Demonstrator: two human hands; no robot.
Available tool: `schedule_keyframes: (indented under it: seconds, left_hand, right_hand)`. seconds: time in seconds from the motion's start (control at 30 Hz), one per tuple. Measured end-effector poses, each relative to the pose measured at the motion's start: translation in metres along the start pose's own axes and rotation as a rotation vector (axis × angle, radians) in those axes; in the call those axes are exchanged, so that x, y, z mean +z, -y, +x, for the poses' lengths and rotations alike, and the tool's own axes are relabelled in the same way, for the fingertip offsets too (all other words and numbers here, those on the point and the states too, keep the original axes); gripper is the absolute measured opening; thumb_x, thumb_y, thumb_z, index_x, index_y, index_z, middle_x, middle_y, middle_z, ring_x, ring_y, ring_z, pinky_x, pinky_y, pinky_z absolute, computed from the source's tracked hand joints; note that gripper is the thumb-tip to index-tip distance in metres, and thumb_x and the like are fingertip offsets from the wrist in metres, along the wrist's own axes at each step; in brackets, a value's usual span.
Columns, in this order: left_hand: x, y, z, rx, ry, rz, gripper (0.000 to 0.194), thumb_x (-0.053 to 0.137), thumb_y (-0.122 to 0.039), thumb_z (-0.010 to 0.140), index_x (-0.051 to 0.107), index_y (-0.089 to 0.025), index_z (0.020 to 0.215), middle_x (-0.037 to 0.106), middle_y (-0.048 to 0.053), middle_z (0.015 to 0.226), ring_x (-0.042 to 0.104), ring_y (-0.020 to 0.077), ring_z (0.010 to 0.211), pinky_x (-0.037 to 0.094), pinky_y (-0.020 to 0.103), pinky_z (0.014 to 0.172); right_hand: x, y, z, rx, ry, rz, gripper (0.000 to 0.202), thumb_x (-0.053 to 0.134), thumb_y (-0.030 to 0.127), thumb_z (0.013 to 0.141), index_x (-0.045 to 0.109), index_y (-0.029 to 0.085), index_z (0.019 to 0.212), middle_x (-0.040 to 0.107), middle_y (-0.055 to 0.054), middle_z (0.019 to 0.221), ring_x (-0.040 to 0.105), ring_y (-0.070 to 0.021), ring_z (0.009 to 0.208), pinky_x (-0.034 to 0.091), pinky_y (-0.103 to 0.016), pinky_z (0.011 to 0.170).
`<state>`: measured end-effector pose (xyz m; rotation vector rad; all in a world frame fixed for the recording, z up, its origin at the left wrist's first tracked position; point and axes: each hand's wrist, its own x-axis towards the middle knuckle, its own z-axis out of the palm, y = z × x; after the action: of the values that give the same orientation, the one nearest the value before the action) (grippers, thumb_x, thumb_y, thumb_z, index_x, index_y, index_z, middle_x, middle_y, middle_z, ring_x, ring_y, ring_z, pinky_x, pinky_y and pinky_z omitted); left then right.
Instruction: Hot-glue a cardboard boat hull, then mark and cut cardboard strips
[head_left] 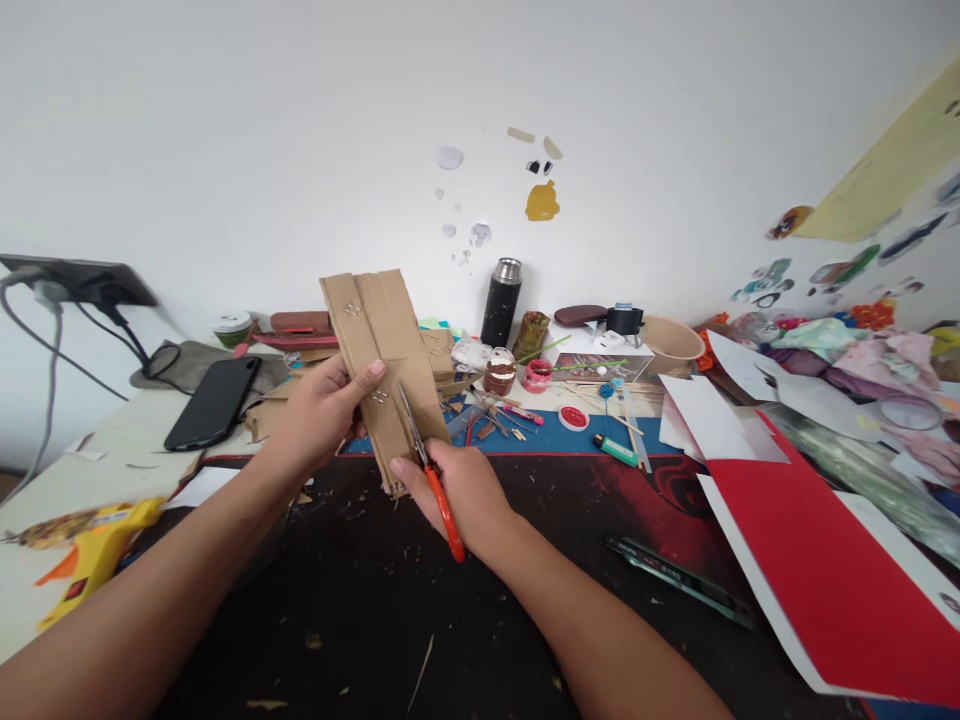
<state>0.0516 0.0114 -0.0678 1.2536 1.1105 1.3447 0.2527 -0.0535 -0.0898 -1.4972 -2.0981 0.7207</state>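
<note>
A folded piece of brown cardboard (390, 320) is held up above the dark mat, tilted, with small staple-like marks on its left strip. My left hand (322, 405) grips its left edge, thumb on the front face and fingers behind. Scissors with red handles (444, 505) are in my right hand (469, 495), their blades lying against the front of the cardboard and pointing up. The right thumb also touches the cardboard's lower end. Part of the scissor handles is hidden by the right hand.
A yellow glue gun (105, 545) and a black phone (212, 403) lie at left. A utility knife (679, 580) rests on the dark mat (360, 620). Red card (817, 560) covers the right side. Behind stand a black flask (501, 308), paint jars (537, 376) and a bowl (671, 342).
</note>
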Motion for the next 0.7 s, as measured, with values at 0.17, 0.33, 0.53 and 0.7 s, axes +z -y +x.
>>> schedule_keyframes:
  seconds: [0.17,0.33,0.53,0.7]
  left_hand:
    - [-0.001,-0.010,-0.004,-0.002,-0.019,0.163,0.052,0.084,-0.071,0.086,0.069,-0.022,0.096,0.061,-0.003,0.066,0.048,0.0133,0.044,0.036,0.025,0.038]
    - [0.001,-0.025,-0.009,-0.001,-0.024,0.258,0.060,0.080,-0.080,0.083,0.066,-0.023,0.095,0.058,-0.003,0.065,0.049,0.0140,0.045,0.039,0.027,0.039]
    - [0.005,-0.038,-0.013,0.001,-0.030,0.296,0.061,0.081,-0.082,0.080,0.064,-0.024,0.089,0.058,-0.002,0.064,0.049,0.0151,0.044,0.038,0.029,0.039]
    - [0.005,-0.044,-0.016,0.017,-0.018,0.321,0.059,0.078,-0.081,0.082,0.067,-0.023,0.090,0.059,-0.002,0.065,0.049,0.0146,0.045,0.037,0.028,0.040]
  right_hand:
    - [-0.006,0.000,0.000,-0.017,0.041,-0.018,0.046,0.074,0.061,0.104,0.058,0.024,0.083,0.062,0.002,0.066,0.059,-0.0176,0.061,0.031,-0.029,0.059]
    - [-0.008,-0.001,-0.001,-0.047,0.070,-0.006,0.053,0.081,0.072,0.095,0.059,0.024,0.088,0.069,-0.001,0.073,0.069,-0.0215,0.070,0.033,-0.029,0.060]
    - [-0.011,0.002,-0.002,-0.046,0.161,0.134,0.060,0.098,0.068,0.080,0.060,0.024,0.094,0.080,-0.004,0.085,0.080,-0.0256,0.081,0.045,-0.028,0.066]
    - [-0.015,0.005,-0.005,-0.045,0.184,0.203,0.061,0.100,0.067,0.077,0.065,0.024,0.100,0.082,-0.006,0.094,0.082,-0.0284,0.088,0.050,-0.029,0.068]
